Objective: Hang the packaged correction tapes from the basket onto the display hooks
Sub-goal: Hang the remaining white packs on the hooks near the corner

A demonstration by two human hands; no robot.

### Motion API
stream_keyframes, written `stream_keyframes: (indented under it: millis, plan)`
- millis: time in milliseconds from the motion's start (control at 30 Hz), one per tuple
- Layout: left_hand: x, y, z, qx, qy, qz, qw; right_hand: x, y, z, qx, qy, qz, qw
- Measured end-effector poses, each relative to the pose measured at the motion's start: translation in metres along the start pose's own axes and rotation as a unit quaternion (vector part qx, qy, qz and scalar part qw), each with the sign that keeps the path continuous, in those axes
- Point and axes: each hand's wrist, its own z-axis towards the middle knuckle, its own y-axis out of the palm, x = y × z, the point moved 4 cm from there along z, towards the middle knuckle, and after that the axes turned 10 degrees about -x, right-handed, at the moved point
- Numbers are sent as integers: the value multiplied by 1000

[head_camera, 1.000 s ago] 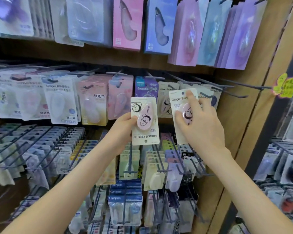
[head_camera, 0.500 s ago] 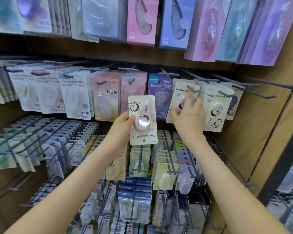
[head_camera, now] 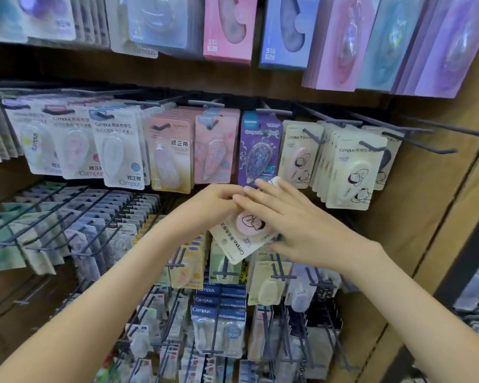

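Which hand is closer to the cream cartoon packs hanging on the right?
Right. The right hand is below-left of the cream cartoon packs; the left hand, holding a pink-dispenser tape pack, is farther left.

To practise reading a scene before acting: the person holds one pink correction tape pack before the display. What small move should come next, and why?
Probably turn the pink pack upright. The left hand grips it and the right hand rests on it, but it lies tilted, print upside down, below the hook carrying matching packs.

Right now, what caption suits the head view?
Left hand holds a pink correction tape pack, right hand over it, below the display hooks.
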Motion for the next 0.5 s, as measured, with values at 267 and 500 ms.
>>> stream_keyframes:
  millis: [267, 500]
  plan:
    - [13, 24, 18, -137, 50, -297, 944, 41, -25, -46, 192, 201, 3, 961]
    - [24, 20, 41, 158, 154, 92, 971, 25, -33, -52, 333, 263, -73, 902]
